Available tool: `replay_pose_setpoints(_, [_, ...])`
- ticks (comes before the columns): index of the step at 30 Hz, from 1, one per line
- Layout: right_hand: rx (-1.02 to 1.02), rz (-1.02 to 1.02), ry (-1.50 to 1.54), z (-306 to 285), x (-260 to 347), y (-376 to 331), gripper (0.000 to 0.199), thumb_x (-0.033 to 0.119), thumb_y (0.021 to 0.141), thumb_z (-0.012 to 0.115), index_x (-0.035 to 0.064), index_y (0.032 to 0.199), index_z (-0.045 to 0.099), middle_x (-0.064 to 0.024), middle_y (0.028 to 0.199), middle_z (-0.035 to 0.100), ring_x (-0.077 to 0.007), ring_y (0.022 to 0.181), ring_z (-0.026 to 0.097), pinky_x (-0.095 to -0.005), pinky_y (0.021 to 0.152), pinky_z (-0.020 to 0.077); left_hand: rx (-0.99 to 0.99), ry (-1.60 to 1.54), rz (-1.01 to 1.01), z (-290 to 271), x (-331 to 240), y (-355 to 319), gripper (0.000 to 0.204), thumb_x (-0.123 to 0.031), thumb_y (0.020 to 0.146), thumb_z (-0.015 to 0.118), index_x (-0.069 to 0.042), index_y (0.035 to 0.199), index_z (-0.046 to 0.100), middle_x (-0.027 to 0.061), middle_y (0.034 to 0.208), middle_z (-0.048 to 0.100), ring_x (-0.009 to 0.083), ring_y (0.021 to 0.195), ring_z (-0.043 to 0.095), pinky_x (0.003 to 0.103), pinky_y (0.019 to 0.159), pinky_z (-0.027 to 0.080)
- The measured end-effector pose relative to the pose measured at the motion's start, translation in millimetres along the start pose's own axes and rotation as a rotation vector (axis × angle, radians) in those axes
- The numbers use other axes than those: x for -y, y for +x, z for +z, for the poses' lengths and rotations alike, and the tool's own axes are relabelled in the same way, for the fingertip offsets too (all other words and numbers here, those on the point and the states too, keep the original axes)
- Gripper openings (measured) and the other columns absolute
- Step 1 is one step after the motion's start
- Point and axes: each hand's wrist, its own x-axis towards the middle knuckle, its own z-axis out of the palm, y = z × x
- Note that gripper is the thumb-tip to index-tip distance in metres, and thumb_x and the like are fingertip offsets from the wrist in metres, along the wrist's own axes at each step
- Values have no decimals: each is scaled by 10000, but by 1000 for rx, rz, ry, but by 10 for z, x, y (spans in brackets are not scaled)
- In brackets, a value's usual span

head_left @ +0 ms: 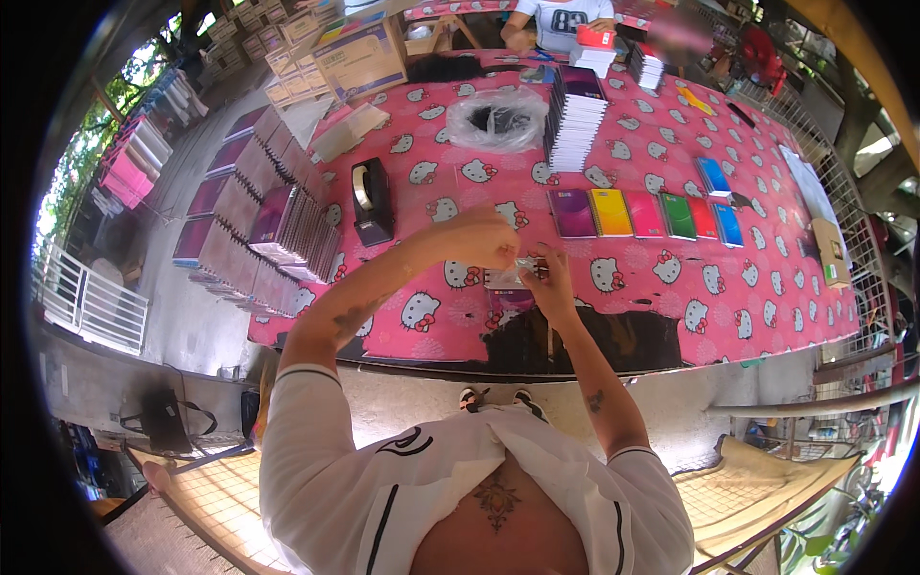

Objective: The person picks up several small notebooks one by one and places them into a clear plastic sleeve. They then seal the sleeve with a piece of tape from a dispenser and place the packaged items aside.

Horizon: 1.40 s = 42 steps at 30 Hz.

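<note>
Both hands meet over the near middle of a table with a pink printed cover. My left hand (491,240) is closed, its fingers curled in; what they hold, if anything, is hidden. Close beside it, my right hand (550,286) has thumb and fingers bent together at the edge of a small pale, shiny item (502,278) that I cannot make out clearly. A purple-covered notebook (508,301) lies partly hidden just below the hands. Left of my left forearm stands a black tape dispenser (374,203) with a roll of tape.
Stacks of spiral notebooks (251,206) stand at left, and a tall notebook stack (575,125) farther back. Coloured notebooks (611,213) lie in a row at right. A clear plastic bag (496,120) and a cardboard box (362,59) sit behind. Across the table is another person (561,27).
</note>
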Motion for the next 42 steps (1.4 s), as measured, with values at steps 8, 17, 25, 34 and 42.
replay_pose_setpoints(8, [32,-14,106,48,83,12,480,27,820,738,55,1257,541,-89,1129,487,-188,998,569,-311,841,506,342,-1040,-365,838,959,196,308,-327,890,722,-88,1066,643,72,948,689,120,790,617,310,718,483])
replay_pose_setpoints(17, [134,135,747,-48,-418,-167,695,477,981,485,107,1525,258,-121,1520,311,-243,1348,402,-382,1080,393,-874,-11,-498,1016,-277,-296,557,-363,904,686,-53,1344,540,155,1248,612,299,1112,587,458,973,447])
replay_pose_setpoints(25, [342,336,818,157,-537,-129,635,586,1018,408,91,1414,437,-31,1248,559,-158,1126,542,-305,931,456,-731,249,-574,1032,-939,-320,913,-396,790,783,-50,1499,322,253,1476,327,448,1372,324,598,1098,288])
replay_pose_setpoints(34, [452,577,876,299,-335,-397,570,584,992,490,104,1293,546,-47,1218,575,-197,1111,578,-387,944,459,-901,-28,-668,1692,-687,-694,919,-285,722,813,-120,1499,349,247,1365,444,426,1215,478,543,989,406])
replay_pose_setpoints(42, [455,401,352,-111,-339,-623,528,432,1002,549,68,1383,524,-91,1369,555,-221,1223,561,-388,996,434,-1035,312,-845,571,-515,-1370,856,-187,708,755,-202,1490,408,214,1183,611,390,999,626,473,800,540])
